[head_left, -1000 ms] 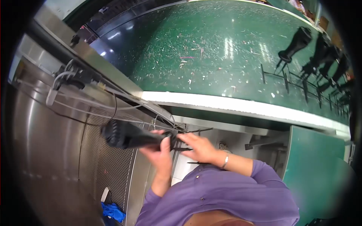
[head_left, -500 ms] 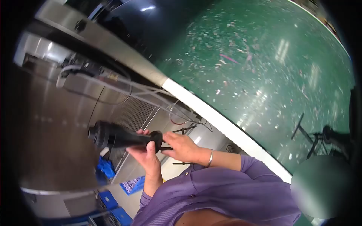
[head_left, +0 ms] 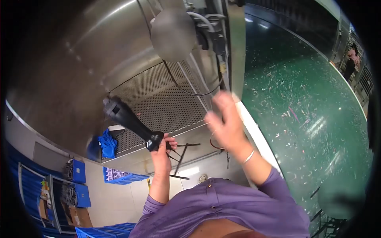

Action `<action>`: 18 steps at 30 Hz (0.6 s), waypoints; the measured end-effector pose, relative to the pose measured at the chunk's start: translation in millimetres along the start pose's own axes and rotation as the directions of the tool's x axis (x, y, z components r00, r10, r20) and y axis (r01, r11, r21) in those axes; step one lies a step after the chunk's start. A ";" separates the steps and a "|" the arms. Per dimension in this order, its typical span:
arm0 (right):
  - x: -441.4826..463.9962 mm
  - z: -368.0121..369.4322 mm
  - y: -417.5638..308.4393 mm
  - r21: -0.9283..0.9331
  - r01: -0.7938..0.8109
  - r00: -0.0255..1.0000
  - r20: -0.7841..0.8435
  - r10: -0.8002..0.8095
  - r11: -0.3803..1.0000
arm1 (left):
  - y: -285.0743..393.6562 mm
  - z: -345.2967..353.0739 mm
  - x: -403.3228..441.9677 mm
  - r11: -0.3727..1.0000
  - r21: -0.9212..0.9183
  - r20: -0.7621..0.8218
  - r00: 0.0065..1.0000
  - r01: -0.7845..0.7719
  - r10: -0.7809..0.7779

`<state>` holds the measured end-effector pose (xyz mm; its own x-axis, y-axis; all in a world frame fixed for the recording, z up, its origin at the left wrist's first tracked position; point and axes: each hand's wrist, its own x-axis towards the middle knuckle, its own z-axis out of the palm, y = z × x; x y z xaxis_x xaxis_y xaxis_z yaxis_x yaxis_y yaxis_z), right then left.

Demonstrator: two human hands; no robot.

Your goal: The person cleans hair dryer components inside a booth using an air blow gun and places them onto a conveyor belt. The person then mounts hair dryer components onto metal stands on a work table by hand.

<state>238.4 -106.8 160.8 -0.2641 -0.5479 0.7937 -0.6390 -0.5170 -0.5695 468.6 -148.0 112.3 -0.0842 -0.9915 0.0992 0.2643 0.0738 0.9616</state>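
Observation:
A long black part [head_left: 133, 122], wide at its far end and flared near the hand, slants up and to the left. My left hand [head_left: 162, 152] is closed around its lower end. Thin black rods [head_left: 181, 159] joined in a frame stick out on the right of that hand. My right hand [head_left: 228, 125], blurred, is raised apart from the part, near the white table edge, with fingers spread and nothing in them.
A metal booth with a perforated floor [head_left: 158, 107] lies ahead, with hoses and a cable above. Blue cloth [head_left: 107, 143] lies at its left. The green table [head_left: 293, 131] bears scattered scraps. Blue crates [head_left: 123, 175] stand lower left. A person [head_left: 351, 59] is far right.
My right hand has let go of the rod end and moved up and right. The view has swung left toward the booth. My left hand still holds the black part.

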 end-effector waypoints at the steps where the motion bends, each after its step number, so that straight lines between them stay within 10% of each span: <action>1: 35.9 -9.7 -9.1 -0.184 0.024 0.981 -0.183 -0.058 0.983 | 3.9 -20.1 10.9 0.999 0.016 0.032 0.998 0.049 -0.049; 5: 145.0 4.9 22.0 -0.272 -0.041 0.947 -0.319 -0.050 0.961 | 12.8 -61.8 51.5 0.971 0.119 0.105 0.970 0.207 -0.219; 8: 180.8 -8.4 -11.2 0.346 -0.469 0.882 0.135 0.452 0.813 | -3.4 -97.7 70.5 0.962 -0.017 0.183 0.947 0.271 -0.264; 18: 187.0 -25.5 -29.4 0.854 -0.497 0.860 0.460 0.222 0.153 | -16.4 -152.9 166.6 0.886 -0.098 0.576 0.752 0.454 -0.321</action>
<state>189.4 -177.4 331.4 -0.0361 -0.8884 0.4577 0.6509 -0.3684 -0.6638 597.2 -330.7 74.0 -0.7013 -0.7076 -0.0869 0.2903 -0.3948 0.8717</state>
